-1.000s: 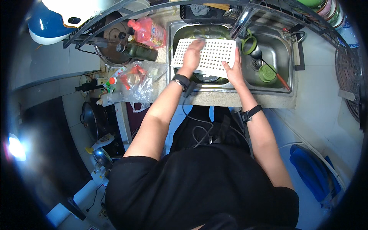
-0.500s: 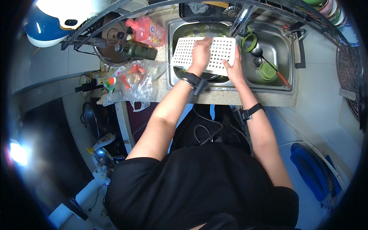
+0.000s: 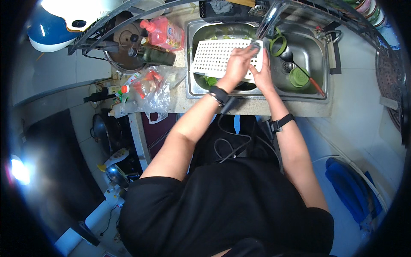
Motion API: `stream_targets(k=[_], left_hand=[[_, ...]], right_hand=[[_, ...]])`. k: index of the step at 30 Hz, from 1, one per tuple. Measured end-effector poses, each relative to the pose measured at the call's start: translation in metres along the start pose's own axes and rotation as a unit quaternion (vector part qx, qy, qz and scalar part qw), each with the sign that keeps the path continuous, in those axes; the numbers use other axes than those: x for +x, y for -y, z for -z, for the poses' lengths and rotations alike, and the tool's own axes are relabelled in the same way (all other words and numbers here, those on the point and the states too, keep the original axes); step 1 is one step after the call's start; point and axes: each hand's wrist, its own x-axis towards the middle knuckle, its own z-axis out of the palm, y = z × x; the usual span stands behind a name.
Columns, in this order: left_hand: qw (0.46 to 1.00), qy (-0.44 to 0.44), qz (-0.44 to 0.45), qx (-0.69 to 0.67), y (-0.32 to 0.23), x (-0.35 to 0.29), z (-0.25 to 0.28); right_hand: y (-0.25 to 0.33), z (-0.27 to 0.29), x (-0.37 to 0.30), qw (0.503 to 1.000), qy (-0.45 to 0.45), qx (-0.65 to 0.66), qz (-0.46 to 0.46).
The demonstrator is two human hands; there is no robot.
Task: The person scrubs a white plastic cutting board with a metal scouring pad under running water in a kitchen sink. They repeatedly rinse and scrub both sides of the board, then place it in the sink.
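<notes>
A white rectangular drain tray [image 3: 214, 55], full of small round holes, lies tilted over the left sink basin. My right hand [image 3: 262, 73] grips its right end, thumb on the holed face. My left hand [image 3: 239, 64] is on the tray's upper right part, fingers closed on a small grey scouring pad [image 3: 256, 44]. Motion smears the pad, so its exact make is unclear. Green leaves [image 3: 210, 80] show in the left basin below the tray, which hides most of that basin.
The right basin [image 3: 310, 51] holds a ladle with a red handle [image 3: 315, 85], a green round strainer-like piece [image 3: 299, 78] and a green ring [image 3: 278, 45]. The faucet [image 3: 269, 21] hangs over the divider. Left on the counter: a pink bottle [image 3: 165, 34], a dark bottle [image 3: 156, 56], plastic bags [image 3: 158, 92].
My left hand has slid right across the tray, from its middle to its upper right corner. My right hand keeps its grip on the right end.
</notes>
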Motion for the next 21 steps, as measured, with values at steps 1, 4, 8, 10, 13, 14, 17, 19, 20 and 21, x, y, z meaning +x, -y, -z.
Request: stream_targets(k=[1, 4, 8, 10, 13, 14, 17, 19, 20, 21], left_hand=[[0.999, -0.021, -0.004, 0.043, 0.01, -0.001, 0.005], [0.971, -0.11, 0.084, 0.195, 0.037, -0.003, 0.022], [0.995, -0.035, 0.069, 0.067, 0.009, 0.0, 0.005], [0.998, -0.038, 0.01, 0.039, 0.002, -0.008, -0.003], [0.992, -0.037, 0.032, 0.113, 0.016, -0.017, 0.006], [0.99, -0.049, 0.038, 0.129, 0.017, -0.019, 0.008], [0.991, -0.014, 0.059, 0.117, 0.012, -0.021, 0.008], [0.997, 0.061, 0.035, 0.038, 0.002, -0.017, 0.008], [0.995, 0.068, 0.009, 0.066, 0.003, -0.012, 0.009], [0.989, 0.093, 0.015, 0.114, 0.004, -0.007, 0.007]], right_hand=[[0.001, 0.0, 0.0, 1.0, 0.006, 0.022, -0.014], [0.003, 0.001, 0.0, 1.0, 0.004, 0.01, -0.023], [0.005, 0.002, -0.001, 1.0, 0.003, 0.019, -0.005], [0.004, 0.002, -0.002, 1.0, 0.002, -0.004, -0.003], [0.001, 0.001, -0.001, 1.0, -0.006, 0.011, 0.004], [0.001, 0.0, -0.001, 1.0, -0.01, 0.018, 0.004], [0.0, 0.0, -0.002, 1.0, -0.017, 0.006, 0.008], [0.0, 0.0, -0.002, 1.0, -0.024, -0.012, 0.016], [0.0, 0.0, -0.001, 1.0, -0.019, -0.011, 0.015], [0.001, 0.0, -0.003, 1.0, -0.013, -0.013, 0.003]])
